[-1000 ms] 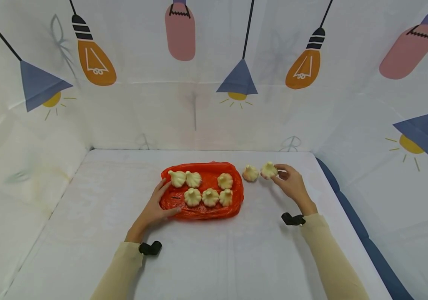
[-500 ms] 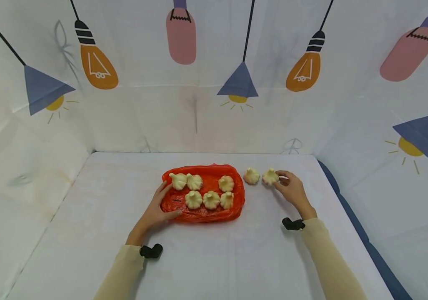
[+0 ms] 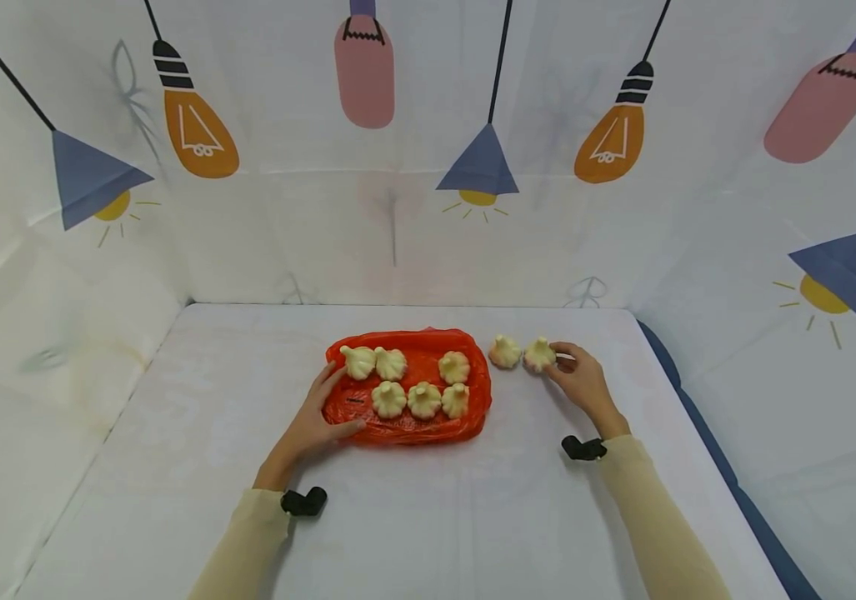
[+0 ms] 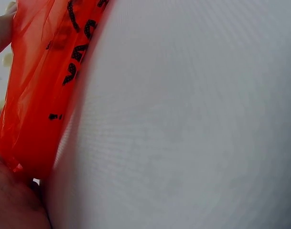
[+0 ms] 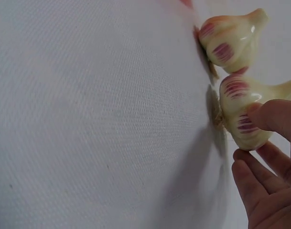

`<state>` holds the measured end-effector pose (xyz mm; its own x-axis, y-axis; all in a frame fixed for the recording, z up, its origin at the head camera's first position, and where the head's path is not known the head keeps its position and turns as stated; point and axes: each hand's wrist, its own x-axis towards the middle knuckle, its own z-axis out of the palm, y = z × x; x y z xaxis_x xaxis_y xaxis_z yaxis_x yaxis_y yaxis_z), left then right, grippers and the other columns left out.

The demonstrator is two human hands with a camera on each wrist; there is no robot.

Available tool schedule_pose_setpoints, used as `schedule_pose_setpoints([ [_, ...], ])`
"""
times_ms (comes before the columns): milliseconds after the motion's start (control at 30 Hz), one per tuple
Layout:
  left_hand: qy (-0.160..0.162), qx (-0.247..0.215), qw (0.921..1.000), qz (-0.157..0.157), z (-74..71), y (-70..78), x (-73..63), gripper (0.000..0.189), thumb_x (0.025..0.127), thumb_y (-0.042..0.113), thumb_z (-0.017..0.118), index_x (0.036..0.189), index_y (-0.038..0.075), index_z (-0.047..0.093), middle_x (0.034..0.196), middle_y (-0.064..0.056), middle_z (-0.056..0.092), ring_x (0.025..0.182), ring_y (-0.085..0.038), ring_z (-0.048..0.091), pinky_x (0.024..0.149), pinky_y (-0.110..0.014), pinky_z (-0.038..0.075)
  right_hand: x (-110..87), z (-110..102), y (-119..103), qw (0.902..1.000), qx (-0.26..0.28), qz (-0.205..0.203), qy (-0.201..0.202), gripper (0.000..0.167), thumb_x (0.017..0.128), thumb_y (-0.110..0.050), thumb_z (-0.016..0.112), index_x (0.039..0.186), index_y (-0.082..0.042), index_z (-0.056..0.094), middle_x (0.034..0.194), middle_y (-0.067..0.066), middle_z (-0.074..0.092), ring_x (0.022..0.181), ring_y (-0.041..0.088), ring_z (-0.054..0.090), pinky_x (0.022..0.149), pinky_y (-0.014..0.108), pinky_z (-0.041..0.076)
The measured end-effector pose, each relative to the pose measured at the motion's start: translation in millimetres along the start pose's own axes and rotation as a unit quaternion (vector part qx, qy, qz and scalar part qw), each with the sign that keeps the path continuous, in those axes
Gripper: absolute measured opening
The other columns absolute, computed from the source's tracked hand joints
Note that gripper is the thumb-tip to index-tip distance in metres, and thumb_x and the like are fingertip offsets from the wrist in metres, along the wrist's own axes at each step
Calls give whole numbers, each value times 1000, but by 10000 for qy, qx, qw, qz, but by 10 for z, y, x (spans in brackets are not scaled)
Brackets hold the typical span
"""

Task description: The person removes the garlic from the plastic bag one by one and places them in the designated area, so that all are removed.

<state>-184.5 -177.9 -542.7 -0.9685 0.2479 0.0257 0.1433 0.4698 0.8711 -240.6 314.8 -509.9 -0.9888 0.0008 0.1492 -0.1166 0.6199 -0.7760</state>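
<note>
A tray covered in red plastic (image 3: pixel 412 432) lies mid-table with several garlic bulbs inside: two at its back left, one at its back right, three along the front. My left hand (image 3: pixel 312 423) grips its left end, fingers over the left rim and thumb at the front edge. In the left wrist view black print shows on the red plastic (image 4: pixel 45 90). Right of the tray, my right hand (image 3: pixel 581 379) pinches a garlic bulb (image 5: pixel 241 95) between thumb and fingers, low at the table surface. Right beside it sits another garlic bulb (image 5: pixel 231 40), purple-streaked like the pinched one.
The white table (image 3: pixel 435 517) meets a white cloth wall (image 3: pixel 262 242) printed with lamps and bulbs along its back edge. A dark blue edge (image 3: pixel 720 442) runs down the table's right side. Black wrist mounts (image 3: pixel 303 502) sit at both cuffs.
My right hand has lowered the pinched garlic bulb slightly and brought it close beside the other loose bulb. My left hand stays on the tray. The head view has shifted a little.
</note>
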Motion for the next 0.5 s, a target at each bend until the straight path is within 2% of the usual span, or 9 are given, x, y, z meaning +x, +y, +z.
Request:
schedule_pose_setpoints([
  [200,6,-25,10000,-69,3,0,-2,103,81,38,85,164,22,27,174,-9,6,159,-43,7,120,-74,18,6,24,11,10000,-33,7,-19,45,96,-11,72,136,5,58,143,28,57,125,46,62,103,51,53],
  [400,26,24,10000,-16,3,-9,4,102,81,38,85,164,20,27,174,-11,6,158,-44,8,119,-75,19,6,17,9,9999,-23,15,-119,47,98,-16,71,139,3,57,143,31,56,124,46,64,102,51,54],
  [500,23,16,10000,-33,7,-5,9,103,81,39,85,164,21,27,174,-10,6,158,-43,8,119,-75,19,6,11,13,9999,-23,7,-154,47,99,-17,70,139,3,56,143,32,56,123,46,64,99,44,57],
])
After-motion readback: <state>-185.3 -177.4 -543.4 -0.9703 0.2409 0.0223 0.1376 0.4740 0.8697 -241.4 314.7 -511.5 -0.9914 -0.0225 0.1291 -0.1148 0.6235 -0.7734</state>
